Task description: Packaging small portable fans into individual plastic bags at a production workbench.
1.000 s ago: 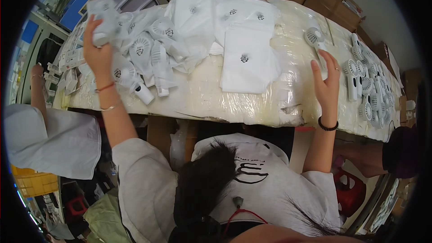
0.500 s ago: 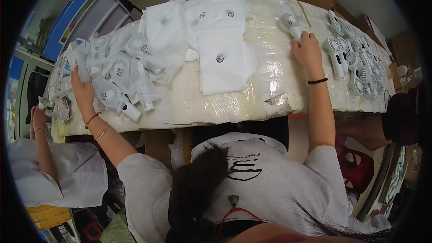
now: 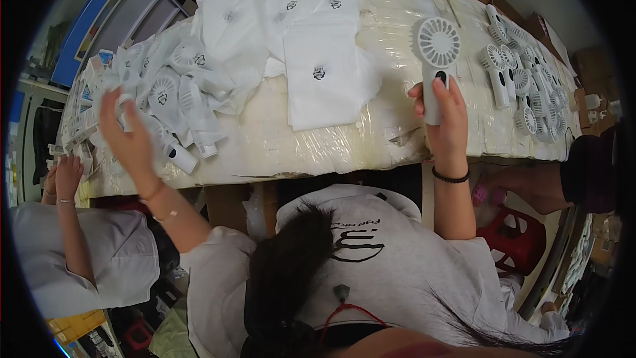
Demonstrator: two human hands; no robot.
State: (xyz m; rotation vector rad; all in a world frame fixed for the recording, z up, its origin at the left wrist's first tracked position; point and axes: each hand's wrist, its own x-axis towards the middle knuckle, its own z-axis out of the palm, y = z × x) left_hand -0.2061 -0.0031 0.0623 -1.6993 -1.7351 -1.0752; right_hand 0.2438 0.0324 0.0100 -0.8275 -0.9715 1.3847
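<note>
I see my right forearm rising straight up from the lower edge, a black band at the wrist, and my right hand (image 3: 445,118) closed around the handle of a white handheld fan (image 3: 435,59); the thumb lies near the dark button on the handle, and the round grille stands upright above my fingers, over the wrapped table (image 3: 318,142). Just right of that hand lies a row of bare white handheld fans (image 3: 523,86), well within reach but not touched. My left arm is bent at the elbow and angled up and out to the left, thin bracelets at the wrist. My left hand (image 3: 129,138) is spread fairly wide, fingers raised, over a heap of bagged fans (image 3: 169,99); it looks blurred, and I cannot tell whether it grips one of the bags or only touches them. Between my two hands lie flat white pouches (image 3: 321,73), each with a small dark mark. Beyond my left hand, at the table end, another person's hand (image 3: 66,171) rests at the table edge.
</note>
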